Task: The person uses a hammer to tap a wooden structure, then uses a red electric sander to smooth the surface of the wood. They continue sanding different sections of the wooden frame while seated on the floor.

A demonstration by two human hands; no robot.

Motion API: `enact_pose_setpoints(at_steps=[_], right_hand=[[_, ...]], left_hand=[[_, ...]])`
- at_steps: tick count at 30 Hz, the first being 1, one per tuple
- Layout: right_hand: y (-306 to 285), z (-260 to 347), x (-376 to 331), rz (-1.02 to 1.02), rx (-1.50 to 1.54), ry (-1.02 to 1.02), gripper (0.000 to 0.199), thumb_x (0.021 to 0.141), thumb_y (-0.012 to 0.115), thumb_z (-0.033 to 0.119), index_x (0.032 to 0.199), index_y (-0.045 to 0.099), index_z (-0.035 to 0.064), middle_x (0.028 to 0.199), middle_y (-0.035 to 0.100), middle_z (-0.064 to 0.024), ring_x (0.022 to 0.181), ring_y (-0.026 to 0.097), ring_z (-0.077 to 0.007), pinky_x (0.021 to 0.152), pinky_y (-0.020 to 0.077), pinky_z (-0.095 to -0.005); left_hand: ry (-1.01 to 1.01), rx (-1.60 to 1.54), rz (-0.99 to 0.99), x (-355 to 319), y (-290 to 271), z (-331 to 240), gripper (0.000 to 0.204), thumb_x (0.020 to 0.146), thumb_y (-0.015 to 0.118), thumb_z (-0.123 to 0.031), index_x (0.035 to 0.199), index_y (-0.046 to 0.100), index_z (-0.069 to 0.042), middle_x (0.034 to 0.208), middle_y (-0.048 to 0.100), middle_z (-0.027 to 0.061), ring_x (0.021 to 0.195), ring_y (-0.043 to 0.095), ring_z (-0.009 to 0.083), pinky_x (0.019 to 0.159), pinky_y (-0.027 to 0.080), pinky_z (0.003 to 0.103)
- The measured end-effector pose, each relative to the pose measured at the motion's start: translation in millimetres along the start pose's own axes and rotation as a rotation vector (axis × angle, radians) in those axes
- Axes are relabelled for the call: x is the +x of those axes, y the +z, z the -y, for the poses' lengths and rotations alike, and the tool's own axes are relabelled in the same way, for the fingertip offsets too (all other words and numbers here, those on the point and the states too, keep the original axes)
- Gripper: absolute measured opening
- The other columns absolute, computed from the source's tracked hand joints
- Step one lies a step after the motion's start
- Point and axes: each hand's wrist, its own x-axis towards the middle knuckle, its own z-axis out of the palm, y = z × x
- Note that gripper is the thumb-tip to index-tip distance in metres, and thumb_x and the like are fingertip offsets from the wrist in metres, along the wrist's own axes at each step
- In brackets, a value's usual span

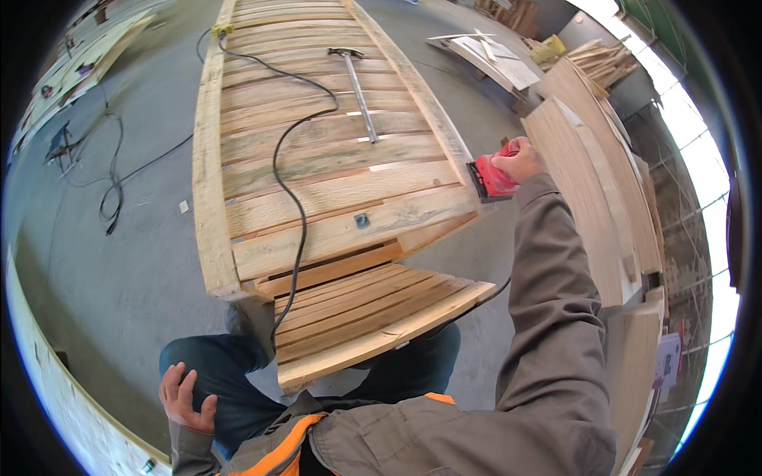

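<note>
Your right hand (pixel 521 163) grasped the red sander (pixel 494 179), apparently for control beside the wooden frame (pixel 413 211); your left hand (pixel 187 399) lay relaxed, empty.

So this is a head-worn wide fisheye, the left one of a side-by-side pair, looking steeply down past the wearer's jacket (pixel 397 432) and out along the slatted wooden frame (pixel 381 186). It's pretty close in, with the jacket filling much of the bottom edge and the left hand (pixel 188 401) and right hand (pixel 521 161) both in view. Everything's upright and unmirrored, straight edges bowing toward the dark round rim.
</note>
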Motion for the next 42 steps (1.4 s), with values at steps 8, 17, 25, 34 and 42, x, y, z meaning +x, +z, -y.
enact_pose_setpoints(at_steps=[8,17,25,34,42], right_hand=[[13,17,33,0.013,-0.04,-0.031,0.062,0.071,0.09,0.048,0.117,0.07,0.0111,0.117,0.078,-0.0159,0.115,0.073,-0.0352,0.1,0.0572,-0.0446],[23,60,87,0.014,-0.083,-0.024,0.071,0.074,0.091,0.05,0.127,0.069,0.0098,0.13,0.074,-0.0172,0.123,0.071,-0.0335,0.104,0.0554,-0.0425],[20,20,40,0.038,-0.01,-0.078,0.071,0.072,0.092,0.048,0.126,0.069,0.008,0.124,0.075,-0.0193,0.118,0.071,-0.0358,0.102,0.0559,-0.0446],[-11,-27,18,0.023,-0.039,-0.077,0.067,0.07,0.09,0.046,0.121,0.069,0.0069,0.115,0.074,-0.0207,0.108,0.073,-0.0389,0.096,0.0577,-0.0458],[64,13,38,0.237,-0.085,-0.022,0.05,0.075,0.087,0.043,0.116,0.072,0.0185,0.114,0.073,-0.0228,0.11,0.073,-0.0408,0.101,0.0573,-0.0471]], left_hand=[[0.045,0.112,-0.088,-8,22,27,0.044,0.097,0.067,-0.031,0.129,0.069,-0.002,0.148,0.061,0.0201,0.14,0.052,0.0452,0.119,0.038,0.059],[0.029,0.125,-0.075,2,23,24,0.04,0.097,0.066,-0.026,0.13,0.068,-0.003,0.147,0.061,0.0188,0.14,0.051,0.0445,0.121,0.036,0.06],[0.041,0.103,-0.086,-1,24,28,0.04,0.096,0.066,-0.024,0.129,0.068,-0.002,0.147,0.062,0.0189,0.141,0.051,0.0451,0.12,0.036,0.061],[0.079,0.087,-0.049,11,35,31,0.041,0.094,0.066,-0.022,0.129,0.069,0.0,0.146,0.063,0.0199,0.14,0.052,0.0454,0.121,0.036,0.061],[0.162,0.14,-0.157,47,16,-7,0.031,0.093,0.077,-0.023,0.116,0.078,-0.003,0.121,0.076,0.0202,0.111,0.069,0.0434,0.101,0.054,0.053]])
